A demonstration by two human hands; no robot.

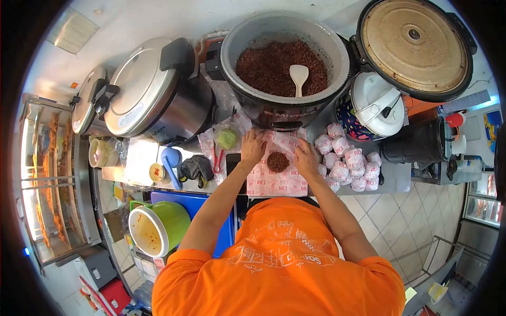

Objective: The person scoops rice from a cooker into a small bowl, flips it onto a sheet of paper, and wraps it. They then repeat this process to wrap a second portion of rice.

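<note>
A mound of dark reddish-brown rice [278, 161] lies on printed wrapping paper [263, 184] at the front edge of the counter. My left hand [253, 147] holds the paper's upper left part, its fingertips curled on the sheet. On the other side, my right hand [305, 159] grips the paper's right edge, close beside the rice. Behind both hands stands a large open rice cooker [226, 58] full of the same dark rice, with a white rice paddle [299, 77] lying in it. Wrapped rice balls [354, 158] are piled right of my right hand.
Closed steel rice cookers [142, 84] stand at the left. Nearby are red tongs [217, 159], a black cloth [196, 169] and a blue-handled tool [171, 167]. A white-lidded pot [377, 102] stands behind the pile. A green cooler [171, 224] sits below the counter.
</note>
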